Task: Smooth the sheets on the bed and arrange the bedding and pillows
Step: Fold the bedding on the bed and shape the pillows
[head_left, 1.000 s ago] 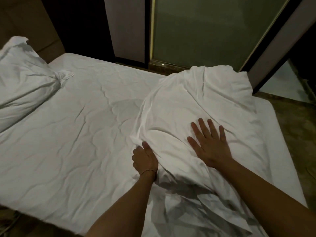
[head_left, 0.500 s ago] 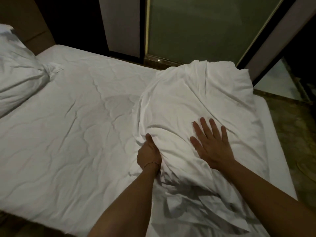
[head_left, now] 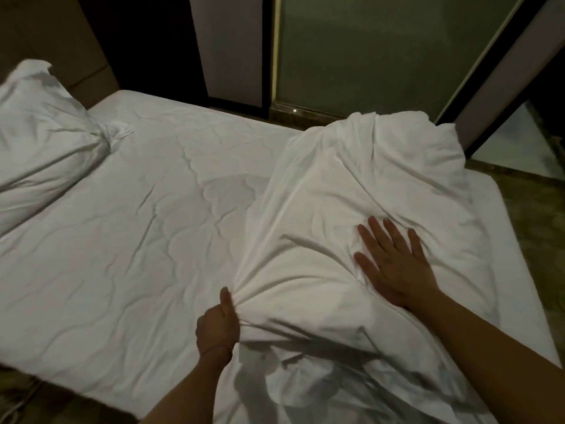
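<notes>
Gripping a bunched fold of the white duvet (head_left: 351, 209) at its near-left edge, left hand (head_left: 217, 327) with fingers curled round the cloth and thumb up; pressing flat on top of the same heap, right hand (head_left: 394, 264) with fingers spread and straight, holding nothing. Lies piled on the right part of the bed (head_left: 137, 240), humped and creased, its far end reaching the mattress edge and its near end spilling toward the viewer in dark folds. Looks soft, light and slack; likely to slide easily over the sheet (head_left: 122, 286) and to collapse rather than keep a shape, so probably best taken by an edge or corner with both hands well apart, then drawn out flat instead of dragged from one bunched point. Left of the duvet, bare wrinkled sheet with quilted lines showing through; further left of it, a pillow (head_left: 39, 142) against the brown headboard (head_left: 61, 56), one corner twisted into a knot. Beyond the duvet, a frosted glass panel (head_left: 382, 56) and dark frame close to the far side of the mattress; little room there, so spreading probably has to go leftward across the sheet; right of the duvet, floor (head_left: 526, 215).
</notes>
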`<state>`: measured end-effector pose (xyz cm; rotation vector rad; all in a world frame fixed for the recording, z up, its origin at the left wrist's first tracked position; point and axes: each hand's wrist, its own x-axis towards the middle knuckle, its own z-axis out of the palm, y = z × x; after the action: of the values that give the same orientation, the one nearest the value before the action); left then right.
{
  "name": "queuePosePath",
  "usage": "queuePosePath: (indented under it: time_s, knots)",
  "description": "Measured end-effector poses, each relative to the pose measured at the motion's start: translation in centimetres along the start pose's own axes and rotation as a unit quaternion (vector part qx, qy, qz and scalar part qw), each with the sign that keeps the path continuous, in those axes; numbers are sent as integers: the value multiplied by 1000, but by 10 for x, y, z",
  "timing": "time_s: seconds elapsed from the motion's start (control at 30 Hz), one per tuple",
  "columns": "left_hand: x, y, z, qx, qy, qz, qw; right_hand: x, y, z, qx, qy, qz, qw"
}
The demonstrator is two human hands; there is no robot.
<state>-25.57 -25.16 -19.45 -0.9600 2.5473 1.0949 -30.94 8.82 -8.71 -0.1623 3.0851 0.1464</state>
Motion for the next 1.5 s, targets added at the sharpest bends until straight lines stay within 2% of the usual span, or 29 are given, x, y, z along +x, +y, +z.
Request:
queuePosePath:
  time_s: [0.1, 0.2, 0.27, 0.3, 0.37, 0.43, 0.53, 0.6, 0.63, 0.77, 0.83, 0.9, 0.97, 1.03, 1.1, 1.3, 1.43, 1.5]
  knots:
    - [6, 9, 3, 38, -11, -9, 999, 1, 1, -1, -8, 3, 3, 1000]
    - [14, 50, 1, 16, 57, 40, 997, 2, 5, -6, -12, 9, 10, 1000]
    - [9, 99, -1, -36, 88, 125, 988, 5, 4, -13, -3, 13, 4, 1000]
    - [0, 126, -4, -52, 78, 198, 976, 6, 2, -16, 4, 15, -1, 1000]
    - [-14, 175, 4, -45, 12, 351, 935, 9, 6, -23, 16, 18, -2, 1000]
    - [-24, 204, 16, 17, -78, 412, 908, 11, 23, -29, 17, 21, 14, 1000]
    - [-34, 202, 35, 168, -192, 408, 877, 7, 66, -28, 33, 5, 115, 993]
    - [-44, 201, 33, 218, -210, 407, 862, 3, 83, -32, 65, -30, 191, 979]
    - [-49, 204, 27, 225, -210, 403, 862, 2, 81, -35, 74, -42, 203, 975]
    - [-38, 254, 16, 224, -207, 400, 864, 6, 60, -58, 144, -15, 242, 959]
    - [-29, 283, 15, 192, -215, 416, 863, 9, 58, -65, 204, 10, 279, 938]
    - [-19, 314, 20, 154, -225, 426, 863, 10, 64, -65, 244, 22, 316, 917]
    - [-10, 342, 32, 136, -217, 440, 861, 15, 76, -64, 246, 32, 326, 912]
    - [-2, 368, 49, 127, -197, 460, 856, 29, 94, -69, 300, 60, 356, 883]
    - [4, 393, 65, 90, -164, 464, 866, 52, 118, -75, 340, 89, 347, 870]
    - [45, 443, 83, 8, -104, 423, 900, 156, 162, -88, 344, 121, 296, 883]
    - [67, 459, 88, -16, -96, 424, 900, 238, 159, -98, 292, 151, 214, 920]
    - [75, 460, 91, -28, -88, 428, 899, 269, 152, -97, 255, 132, 162, 944]
